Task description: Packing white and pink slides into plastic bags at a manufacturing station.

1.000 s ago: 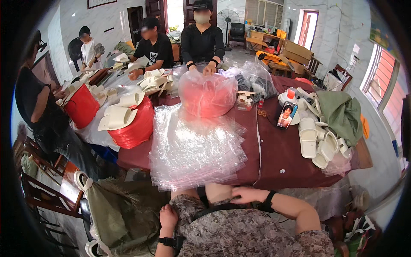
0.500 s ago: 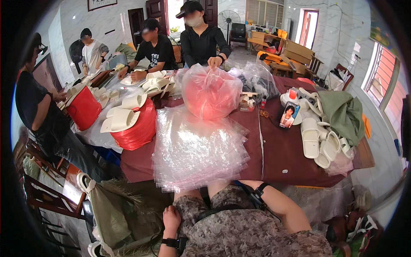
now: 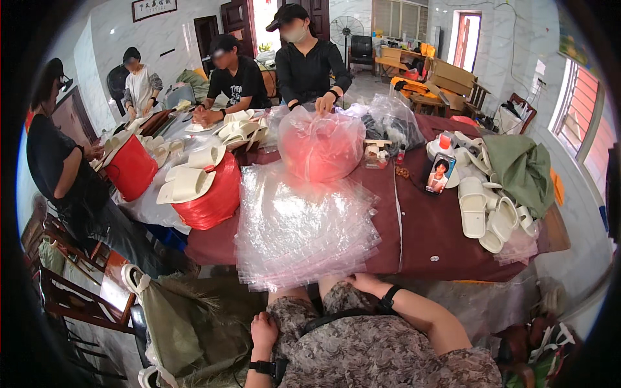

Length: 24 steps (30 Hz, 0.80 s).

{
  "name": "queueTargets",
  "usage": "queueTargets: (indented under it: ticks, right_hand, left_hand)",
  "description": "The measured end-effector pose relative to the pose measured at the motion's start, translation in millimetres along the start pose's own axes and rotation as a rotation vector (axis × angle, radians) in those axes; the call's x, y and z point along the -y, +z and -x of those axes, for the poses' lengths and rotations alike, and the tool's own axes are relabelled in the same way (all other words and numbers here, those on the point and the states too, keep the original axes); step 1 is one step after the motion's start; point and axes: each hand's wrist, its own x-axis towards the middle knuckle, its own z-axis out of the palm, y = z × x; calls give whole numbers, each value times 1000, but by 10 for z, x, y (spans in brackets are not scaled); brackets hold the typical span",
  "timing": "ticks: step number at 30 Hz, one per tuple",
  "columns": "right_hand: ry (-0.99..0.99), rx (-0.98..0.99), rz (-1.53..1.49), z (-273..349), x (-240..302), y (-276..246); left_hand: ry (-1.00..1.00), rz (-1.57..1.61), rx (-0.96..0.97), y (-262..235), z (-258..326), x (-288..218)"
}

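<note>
Head view puts your two hands low in the picture, close to your patterned lap. Your left hand (image 3: 263, 331) rests on your left thigh, fingers curled loosely, holding nothing that shows; a dark strap circles its wrist. Your right hand (image 3: 363, 282) lies at the table's near edge, just under the overhanging stack of clear plastic bags (image 3: 304, 223). Its fingers reach up toward the lowest sheets, but the stack hides the tips, so you cannot tell whether they pinch a bag or only touch it. A dark band sits on that wrist too.

The bag stack lies flat on the dark red table (image 3: 446, 233), its near edge drooping over the rim toward you. Behind it stands a bulging clear sack with red contents (image 3: 321, 143), blurred by its own plastic; a person in black across the table has both hands on its top. Left of the stack a red bucket (image 3: 210, 194) carries cream slippers. To the right a phone (image 3: 440, 173) stands propped up, and white slippers (image 3: 482, 213) lie beside a green cloth (image 3: 521, 168). The far right corner of the table bends away into the dark rim.
</note>
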Motion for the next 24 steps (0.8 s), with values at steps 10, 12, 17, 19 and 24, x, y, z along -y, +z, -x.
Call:
queueTargets:
  ticks: [10, 12, 17, 19, 24]
  right_hand:
    - [-210, 279, 148, 738, 344, -717]
    - [-412, 223, 185, 969, 589, -967]
    - [-592, 161, -136, 1445, 1528, -1472]
    - [-791, 32, -320, 1612, 1795, -1606]
    - [-1282, -115, -436, 1906, 2283, -1988]
  left_hand:
    - [10, 70, 16, -88, 55, 38]
    - [9, 57, 15, -58, 34, 34]
    - [16, 13, 21, -25, 7, 87]
    - [24, 18, 26, -44, -33, 42]
    - [-20, 51, 128, -163, -3, 119]
